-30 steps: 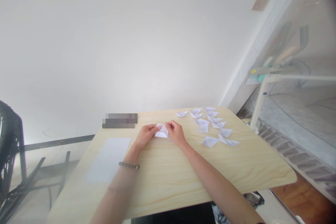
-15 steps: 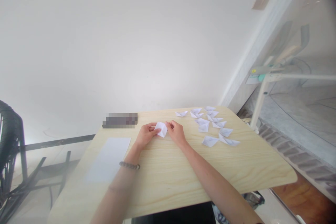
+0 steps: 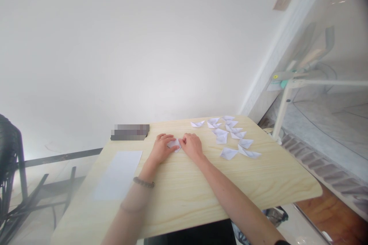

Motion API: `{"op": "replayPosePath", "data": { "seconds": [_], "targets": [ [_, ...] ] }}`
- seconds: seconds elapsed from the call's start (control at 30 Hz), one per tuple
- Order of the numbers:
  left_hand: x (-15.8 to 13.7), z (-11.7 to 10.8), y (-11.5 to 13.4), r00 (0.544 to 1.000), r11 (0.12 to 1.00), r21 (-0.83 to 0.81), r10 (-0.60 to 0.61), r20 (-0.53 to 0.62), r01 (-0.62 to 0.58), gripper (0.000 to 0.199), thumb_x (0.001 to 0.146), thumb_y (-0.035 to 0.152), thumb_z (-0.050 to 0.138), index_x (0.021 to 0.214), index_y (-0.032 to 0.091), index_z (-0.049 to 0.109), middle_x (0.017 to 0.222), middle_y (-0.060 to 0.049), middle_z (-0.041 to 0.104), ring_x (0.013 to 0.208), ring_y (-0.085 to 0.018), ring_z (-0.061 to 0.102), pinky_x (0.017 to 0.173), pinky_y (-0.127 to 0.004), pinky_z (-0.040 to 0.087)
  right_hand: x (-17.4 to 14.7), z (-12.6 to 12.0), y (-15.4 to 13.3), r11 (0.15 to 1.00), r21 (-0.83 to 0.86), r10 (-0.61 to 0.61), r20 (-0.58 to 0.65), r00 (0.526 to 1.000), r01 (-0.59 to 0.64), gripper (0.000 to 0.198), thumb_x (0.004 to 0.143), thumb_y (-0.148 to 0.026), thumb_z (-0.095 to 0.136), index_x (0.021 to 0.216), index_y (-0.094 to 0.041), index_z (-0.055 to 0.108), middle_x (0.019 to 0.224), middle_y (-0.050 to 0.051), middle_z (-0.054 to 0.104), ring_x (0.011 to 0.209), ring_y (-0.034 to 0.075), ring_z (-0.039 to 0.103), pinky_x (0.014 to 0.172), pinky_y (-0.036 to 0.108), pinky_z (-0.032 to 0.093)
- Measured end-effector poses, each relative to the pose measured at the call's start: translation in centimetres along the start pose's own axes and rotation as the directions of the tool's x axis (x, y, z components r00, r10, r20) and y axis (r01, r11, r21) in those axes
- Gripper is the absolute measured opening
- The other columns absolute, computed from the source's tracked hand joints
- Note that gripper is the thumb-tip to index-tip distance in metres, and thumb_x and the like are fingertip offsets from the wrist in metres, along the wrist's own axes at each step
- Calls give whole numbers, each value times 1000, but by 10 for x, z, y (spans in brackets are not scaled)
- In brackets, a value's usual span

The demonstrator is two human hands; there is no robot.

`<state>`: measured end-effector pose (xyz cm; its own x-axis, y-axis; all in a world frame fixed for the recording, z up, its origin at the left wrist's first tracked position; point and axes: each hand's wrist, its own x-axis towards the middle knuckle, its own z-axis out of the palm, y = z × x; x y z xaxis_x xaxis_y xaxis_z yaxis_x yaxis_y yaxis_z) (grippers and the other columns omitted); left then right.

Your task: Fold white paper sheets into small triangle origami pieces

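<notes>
Between my two hands, low over the middle of the table, is a small folded piece of white paper, partly hidden by fingers. My left hand grips its left side, with the thumb in front and the other fingers behind. Thumb and fingertips of my right hand pinch its right edge. Several folded white paper boats lie to the right of my right hand. A stack or sheet of plain white paper rests to the left of my left forearm.
The pale wooden table stands against a white wall. A blurred-out dark object lies at its back left. A black chair is on the left, and a white metal frame stands beyond the table's right edge.
The folded paper has been lowered and tilted, and less of it shows between my fingers. Both hands have closed in around it. The view has shifted slightly.
</notes>
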<state>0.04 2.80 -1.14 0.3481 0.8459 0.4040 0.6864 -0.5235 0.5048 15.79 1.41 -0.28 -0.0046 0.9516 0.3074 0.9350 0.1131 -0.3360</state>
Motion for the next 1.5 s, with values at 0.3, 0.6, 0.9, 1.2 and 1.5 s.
{"op": "replayPosePath", "data": {
  "seconds": [0.3,0.6,0.9,1.2,1.5],
  "targets": [
    [-3,-1,3,995,981,178,-84,59,72,40,73,49,49,106,28,58,120,-4,47,114,-27,30,93,-43,27,0,-2,-1,1000,0,8,33,999,-8,20,82,-34,43,81,-19,55,82,4,54,81,15,46,71,25,30],
    [-5,-3,6,988,965,257,-80,136,43,44,77,52,39,117,34,46,127,-5,39,117,-29,27,94,-46,24,-2,-4,0,995,8,-102,72,992,102,26,86,-30,35,98,-29,58,88,3,52,83,14,47,72,26,31],
    [-4,0,10,994,960,270,-90,68,69,43,78,51,40,114,31,50,123,-5,43,113,-26,32,92,-42,28,-5,-11,-4,991,-38,-127,101,987,131,29,86,-33,34,104,-28,56,91,5,51,83,14,47,73,26,31],
    [-5,-5,6,995,967,253,-54,84,31,45,79,49,38,115,23,50,124,-7,44,113,-24,35,93,-38,28,-5,-12,-9,993,-93,-57,118,991,68,31,85,-38,35,106,-29,56,92,6,50,85,16,46,74,28,31],
    [-8,-2,9,979,964,262,-97,178,48,57,79,52,36,125,20,38,134,-11,31,122,-30,24,97,-44,20,-5,-10,-8,992,-91,-80,119,990,92,31,86,-36,33,109,-33,53,94,5,49,84,16,46,73,28,31]
  ]
}}
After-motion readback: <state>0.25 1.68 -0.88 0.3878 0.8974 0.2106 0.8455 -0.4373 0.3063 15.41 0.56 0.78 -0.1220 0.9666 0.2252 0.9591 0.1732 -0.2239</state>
